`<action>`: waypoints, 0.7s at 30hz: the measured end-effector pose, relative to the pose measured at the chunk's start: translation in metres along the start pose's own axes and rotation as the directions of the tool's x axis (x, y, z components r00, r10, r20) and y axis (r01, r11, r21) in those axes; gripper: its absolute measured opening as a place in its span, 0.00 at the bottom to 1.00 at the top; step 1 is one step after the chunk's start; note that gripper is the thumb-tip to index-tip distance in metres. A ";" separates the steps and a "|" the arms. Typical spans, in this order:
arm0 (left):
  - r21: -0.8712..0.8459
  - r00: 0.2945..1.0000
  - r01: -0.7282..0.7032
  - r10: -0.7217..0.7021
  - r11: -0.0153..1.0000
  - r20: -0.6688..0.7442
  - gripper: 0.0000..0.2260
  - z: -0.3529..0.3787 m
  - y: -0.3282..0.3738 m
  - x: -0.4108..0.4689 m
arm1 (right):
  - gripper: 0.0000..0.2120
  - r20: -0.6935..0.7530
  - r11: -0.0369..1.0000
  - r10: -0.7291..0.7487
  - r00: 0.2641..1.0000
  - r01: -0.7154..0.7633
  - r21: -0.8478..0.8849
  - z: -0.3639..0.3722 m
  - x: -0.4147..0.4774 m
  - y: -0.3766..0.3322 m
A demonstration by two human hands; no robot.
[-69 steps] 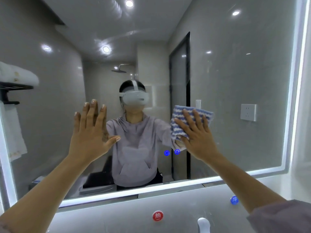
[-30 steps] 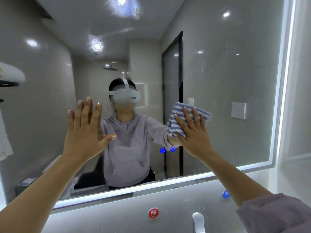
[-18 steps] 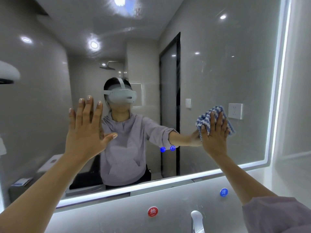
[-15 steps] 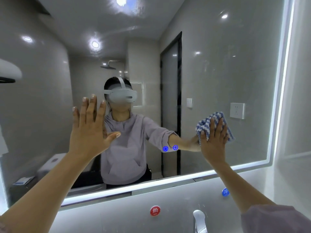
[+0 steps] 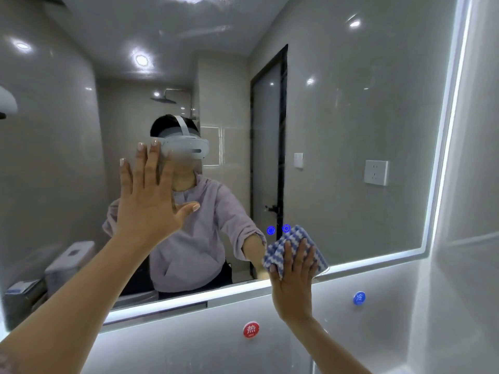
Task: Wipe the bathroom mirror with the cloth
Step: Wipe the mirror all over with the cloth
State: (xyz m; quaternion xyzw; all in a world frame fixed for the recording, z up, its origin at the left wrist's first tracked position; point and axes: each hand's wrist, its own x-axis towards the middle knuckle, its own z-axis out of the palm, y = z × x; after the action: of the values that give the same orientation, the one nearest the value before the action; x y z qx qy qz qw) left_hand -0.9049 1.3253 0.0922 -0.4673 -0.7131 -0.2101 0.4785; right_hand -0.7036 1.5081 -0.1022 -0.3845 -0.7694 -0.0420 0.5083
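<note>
The large bathroom mirror (image 5: 351,125) with a lit white rim fills most of the view. My right hand (image 5: 293,284) presses a blue-and-white striped cloth (image 5: 294,240) flat against the glass at the mirror's bottom edge, right of centre. The fingers lie spread over the cloth and the palm overlaps the lit rim. My left hand (image 5: 151,203) is held up with fingers apart, palm toward the glass at the left of centre, holding nothing. Whether it touches the mirror I cannot tell.
Below the mirror the grey wall carries a red round sticker (image 5: 251,329) and a blue round sticker (image 5: 359,298). Two small blue lit buttons (image 5: 278,229) sit on the glass just above the cloth. A tiled side wall (image 5: 464,238) closes in at the right.
My right hand has slid the cloth down and left from mid-height on the right side to the mirror's bottom rim. The left hand stays raised and open. The view has tilted.
</note>
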 end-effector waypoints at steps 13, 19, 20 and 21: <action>-0.027 1.000 -0.009 0.008 1.000 -0.028 0.48 0.003 -0.002 0.001 | 0.36 0.165 0.982 0.189 0.968 -0.191 -0.002 -0.023 0.028 0.037; -0.004 1.000 0.015 -0.015 1.000 0.019 0.49 0.001 0.002 0.002 | 0.33 0.123 0.923 0.348 0.929 -0.363 0.125 -0.043 0.058 0.071; 0.006 0.999 0.021 -0.021 1.000 0.030 0.50 0.001 0.003 0.001 | 0.33 0.121 0.928 0.339 0.933 -0.353 0.121 -0.042 0.057 0.072; 0.015 0.999 0.027 -0.028 1.000 0.042 0.50 0.000 0.003 0.001 | 0.33 0.119 0.932 0.332 0.936 -0.345 0.113 -0.042 0.056 0.072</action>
State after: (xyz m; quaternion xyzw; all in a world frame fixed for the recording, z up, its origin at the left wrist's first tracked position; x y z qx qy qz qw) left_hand -0.9019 1.3274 0.0930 -0.4582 -0.7309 -0.2015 0.4639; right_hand -0.6368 1.5701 -0.0595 -0.4786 -0.7166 0.1161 0.4938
